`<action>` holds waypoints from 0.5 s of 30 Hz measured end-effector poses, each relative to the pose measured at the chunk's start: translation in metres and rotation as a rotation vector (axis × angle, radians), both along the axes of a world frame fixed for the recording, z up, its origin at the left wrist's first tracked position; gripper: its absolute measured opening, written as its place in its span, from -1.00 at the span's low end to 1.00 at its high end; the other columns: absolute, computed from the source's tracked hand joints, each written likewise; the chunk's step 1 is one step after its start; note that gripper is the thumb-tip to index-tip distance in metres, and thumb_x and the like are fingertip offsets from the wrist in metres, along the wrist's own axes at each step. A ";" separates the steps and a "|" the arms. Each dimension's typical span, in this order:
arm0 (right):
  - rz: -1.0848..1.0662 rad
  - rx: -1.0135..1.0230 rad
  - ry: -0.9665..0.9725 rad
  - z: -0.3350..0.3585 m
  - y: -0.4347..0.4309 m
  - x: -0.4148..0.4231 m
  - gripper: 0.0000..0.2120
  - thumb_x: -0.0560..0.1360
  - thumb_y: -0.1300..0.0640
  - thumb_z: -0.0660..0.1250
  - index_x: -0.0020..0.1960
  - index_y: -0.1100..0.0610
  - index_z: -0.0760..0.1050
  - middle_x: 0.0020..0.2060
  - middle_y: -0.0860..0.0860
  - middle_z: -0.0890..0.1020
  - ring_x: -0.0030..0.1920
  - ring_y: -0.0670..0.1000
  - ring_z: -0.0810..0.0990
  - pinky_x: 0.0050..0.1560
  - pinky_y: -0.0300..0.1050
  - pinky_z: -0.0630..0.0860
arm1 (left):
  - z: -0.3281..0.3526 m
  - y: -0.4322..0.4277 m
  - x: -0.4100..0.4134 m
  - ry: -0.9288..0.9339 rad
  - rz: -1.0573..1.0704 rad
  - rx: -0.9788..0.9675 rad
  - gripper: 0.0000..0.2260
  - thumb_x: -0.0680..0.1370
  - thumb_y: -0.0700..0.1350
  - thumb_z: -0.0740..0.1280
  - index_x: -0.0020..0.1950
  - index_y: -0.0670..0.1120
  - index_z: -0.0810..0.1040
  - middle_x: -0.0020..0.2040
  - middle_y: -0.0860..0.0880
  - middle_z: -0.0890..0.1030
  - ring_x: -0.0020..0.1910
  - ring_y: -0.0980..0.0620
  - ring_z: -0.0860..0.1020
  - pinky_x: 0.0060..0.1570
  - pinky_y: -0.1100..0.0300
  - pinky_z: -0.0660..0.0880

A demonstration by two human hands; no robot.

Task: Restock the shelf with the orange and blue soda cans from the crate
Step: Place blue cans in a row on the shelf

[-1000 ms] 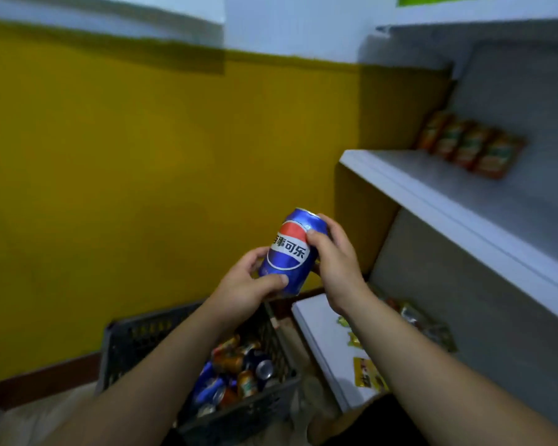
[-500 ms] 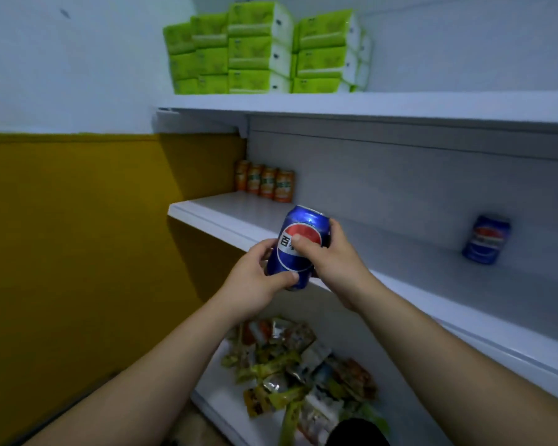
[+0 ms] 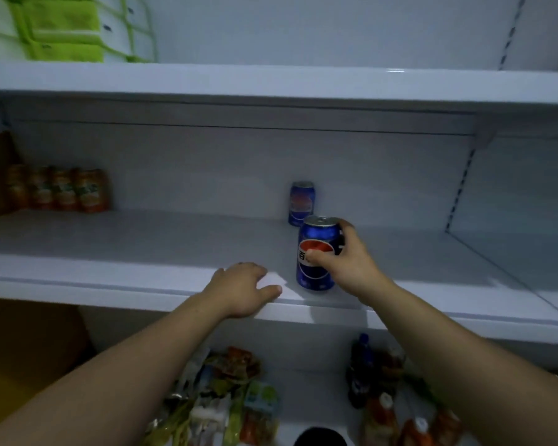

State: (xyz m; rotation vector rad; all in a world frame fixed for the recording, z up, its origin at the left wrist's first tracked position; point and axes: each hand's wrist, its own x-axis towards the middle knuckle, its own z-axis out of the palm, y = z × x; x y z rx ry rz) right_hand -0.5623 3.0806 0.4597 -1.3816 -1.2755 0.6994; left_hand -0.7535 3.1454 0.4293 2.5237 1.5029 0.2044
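Right grip (image 3: pixel 351 265) alone now on blue can (image 3: pixel 313 275), left grip (image 3: pixel 242 288) on shelf (image 3: pixel 110 241).

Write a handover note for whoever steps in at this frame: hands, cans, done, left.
Right hand grips a blue cola can, upright at the front of the middle shelf. Left hand rests open on the shelf's front edge, holding nothing.
Done: a second blue can stands at the back; four orange cans stand back left.
Left: release this can, then fetch more; the crate is out of view.
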 end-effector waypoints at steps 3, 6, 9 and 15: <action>-0.021 0.011 -0.007 -0.007 0.008 0.022 -0.47 0.43 0.19 0.47 0.25 -0.10 0.27 -0.01 -0.21 0.47 0.00 -0.11 0.50 0.09 -0.12 0.46 | 0.002 0.015 0.019 0.090 0.023 0.004 -0.35 0.50 0.38 0.04 0.50 0.07 0.22 0.52 0.01 0.24 0.46 -0.04 0.24 0.42 -0.16 0.13; -0.004 0.035 -0.025 -0.013 0.022 0.033 -0.47 0.44 0.21 0.47 0.26 -0.09 0.29 -0.01 -0.24 0.48 -0.04 -0.18 0.52 -0.10 -0.35 0.45 | 0.006 0.026 0.021 0.132 0.060 -0.021 -0.33 0.49 0.39 0.04 0.52 0.09 0.17 0.54 0.03 0.18 0.49 -0.05 0.18 0.43 -0.19 0.06; 0.008 0.048 -0.049 -0.017 0.041 0.041 -0.48 0.44 0.22 0.47 0.24 -0.11 0.30 -0.02 -0.29 0.50 -0.07 -0.25 0.53 -0.22 -0.47 0.45 | 0.007 0.038 0.009 0.163 0.119 -0.032 -0.34 0.50 0.39 0.03 0.53 0.12 0.10 0.56 0.03 0.09 0.52 -0.06 0.10 0.44 -0.24 -0.01; -0.004 0.060 -0.129 -0.016 0.091 0.056 -0.44 0.46 0.11 0.46 0.37 -0.04 0.28 0.07 -0.18 0.50 0.02 -0.16 0.52 -0.04 -0.33 0.44 | -0.004 0.046 0.003 0.150 0.157 -0.048 -0.35 0.50 0.40 0.00 0.53 0.18 0.06 0.58 0.07 0.01 0.54 -0.03 -0.01 0.44 -0.25 -0.10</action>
